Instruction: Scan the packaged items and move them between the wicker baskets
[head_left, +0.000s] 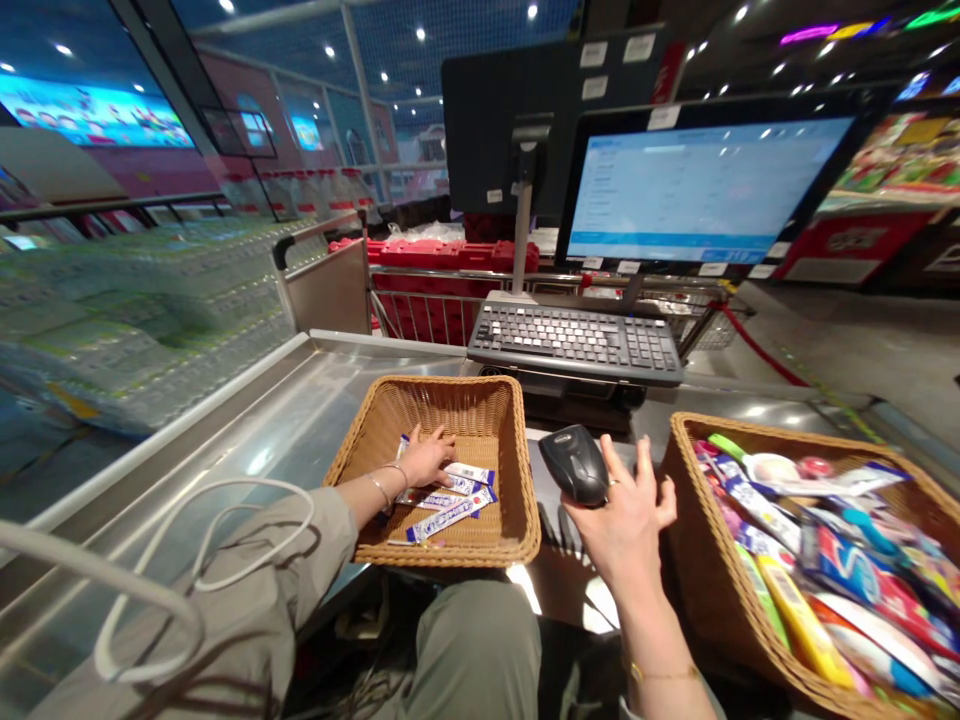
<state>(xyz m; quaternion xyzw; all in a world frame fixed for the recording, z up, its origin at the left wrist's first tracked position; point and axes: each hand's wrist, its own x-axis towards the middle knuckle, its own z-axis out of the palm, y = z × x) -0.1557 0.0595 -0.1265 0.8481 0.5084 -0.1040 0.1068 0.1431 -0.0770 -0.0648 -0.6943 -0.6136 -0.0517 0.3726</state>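
Note:
My left hand (427,462) reaches into a wicker basket (531,500), palm down with its fingers spread. Under and beside it lie several slim white-and-purple packets (454,514); one more shows past the hand's left edge. Whether the fingertips touch any packet is hard to see. In my right hand (622,530), between the two baskets, is a black barcode scanner (574,465). The thumb side grips it, while the other fingers stick out. The scanner's grip is mostly hidden.
On the right stands a second wicker basket (739,590) full of mixed packaged goods. A keyboard (577,338) and a lit monitor (690,190) are at the back of the metal counter (300,400). White cable (112,570) loops across my left sleeve.

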